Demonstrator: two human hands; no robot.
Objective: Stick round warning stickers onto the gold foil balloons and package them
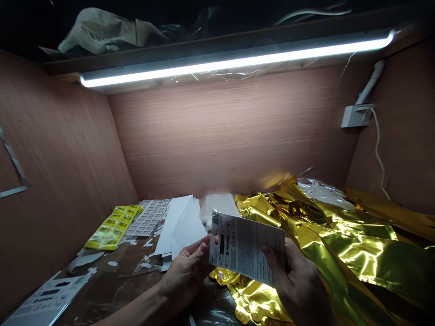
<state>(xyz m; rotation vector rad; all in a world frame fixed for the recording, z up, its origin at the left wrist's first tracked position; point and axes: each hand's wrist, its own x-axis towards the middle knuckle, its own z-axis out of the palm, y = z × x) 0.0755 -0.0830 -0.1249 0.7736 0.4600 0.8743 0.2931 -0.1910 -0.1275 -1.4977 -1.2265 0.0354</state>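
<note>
A flat printed packaging card point(246, 244) is tilted in front of me, covered in small text, with a barcode and dark pictures at its left end. My right hand point(299, 280) grips its right end, thumb across the front and the other fingers behind. At the left edge, my left hand point(190, 267) is closed, its fingertips against the card and partly hidden behind it. Skin shows through the hole near that edge. Crumpled gold foil point(258, 299) lies beneath and to the right of the card.
White paper sheets point(183, 222), a white sticker sheet point(149, 217) and a yellow label sheet point(113, 226) lie on the dark table, among paper scraps. Another printed card point(47, 301) is at front left. Wooden panels surround the table, below a lit tube point(238, 61). Clear plastic point(322, 192) sits back right.
</note>
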